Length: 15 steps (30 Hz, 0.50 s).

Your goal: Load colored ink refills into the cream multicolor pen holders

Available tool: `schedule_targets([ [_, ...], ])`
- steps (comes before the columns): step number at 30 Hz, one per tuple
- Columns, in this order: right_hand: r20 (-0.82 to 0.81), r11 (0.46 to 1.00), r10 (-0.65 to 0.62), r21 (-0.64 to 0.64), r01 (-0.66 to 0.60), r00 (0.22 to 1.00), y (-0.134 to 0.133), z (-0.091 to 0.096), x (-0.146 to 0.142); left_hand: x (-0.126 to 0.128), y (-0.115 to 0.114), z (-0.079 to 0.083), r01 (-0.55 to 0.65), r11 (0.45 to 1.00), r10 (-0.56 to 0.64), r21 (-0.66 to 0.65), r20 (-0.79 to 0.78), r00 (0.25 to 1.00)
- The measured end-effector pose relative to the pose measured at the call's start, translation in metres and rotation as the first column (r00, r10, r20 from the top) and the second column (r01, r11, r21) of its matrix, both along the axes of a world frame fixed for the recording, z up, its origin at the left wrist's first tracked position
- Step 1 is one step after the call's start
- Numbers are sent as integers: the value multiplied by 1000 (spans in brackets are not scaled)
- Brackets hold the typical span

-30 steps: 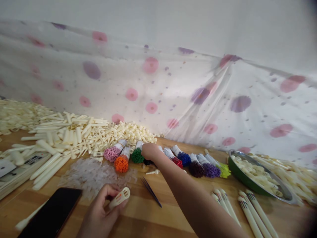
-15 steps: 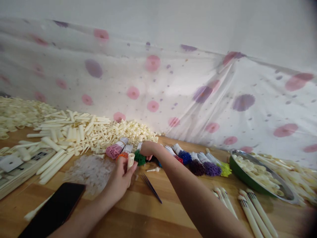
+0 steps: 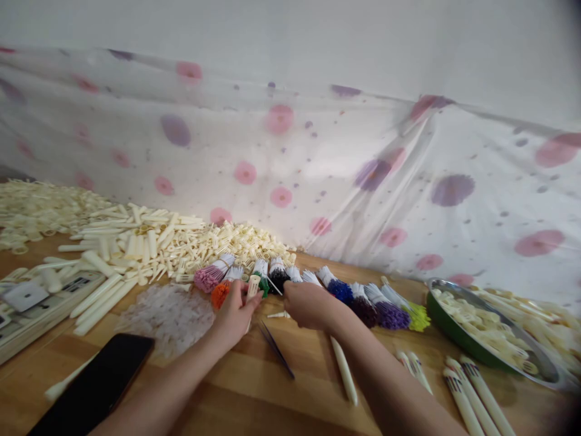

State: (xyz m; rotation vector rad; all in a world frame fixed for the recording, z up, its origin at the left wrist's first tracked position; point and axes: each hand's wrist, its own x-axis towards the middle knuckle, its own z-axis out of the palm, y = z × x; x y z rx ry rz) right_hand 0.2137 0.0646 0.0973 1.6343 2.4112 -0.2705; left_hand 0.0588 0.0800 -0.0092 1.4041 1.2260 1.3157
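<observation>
Wood [image 3: 254,366] lies open between tweezers [image 3: 278,351] and left fingers [image 3: 249,307] holding a cream tube [image 3: 253,286].

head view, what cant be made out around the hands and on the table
All in the head view:
Slotted cream piece: partly hidden by the left hand holding it.
Right hand: its fingertips' grip is hidden by the hand itself.
White-stemmed bundle: front ends mostly behind the right hand.
Cream tube: far end hidden by the right wrist.
Phone: near end cut off by the bottom edge.
</observation>
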Motion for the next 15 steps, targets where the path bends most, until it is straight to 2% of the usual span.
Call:
schedule_targets([
  [5, -290, 978, -101, 145, 148, 952, -33, -5, 51, -18, -33, 17, 146, 988, -139, 44, -129, 982],
  [6, -381, 970, -80, 184, 160, 921, -38, -7, 59, -22, -41, 19, 147, 988, -137, 53, -155, 978],
  [8, -609, 955, 39, 257, 151, 792, -48, -11, 71, -32, -56, 19, 150, 986, -133, 68, -215, 968],
  [9, -669, 951, 90, 279, 136, 738, -52, -12, 75, -35, -61, 18, 154, 981, -117, 114, -281, 953],
  [11, -700, 959, 146, 273, 73, 699, -60, -11, 80, -40, -68, 14, 147, 952, -28, 269, -402, 915],
  [13, -682, 970, 156, 242, 19, 715, -67, -7, 81, -42, -70, 10, 119, 883, 126, 453, -474, 871],
  [15, -661, 975, 153, 222, -4, 735, -71, -3, 80, -40, -70, 8, 108, 809, 257, 578, -512, 820],
])
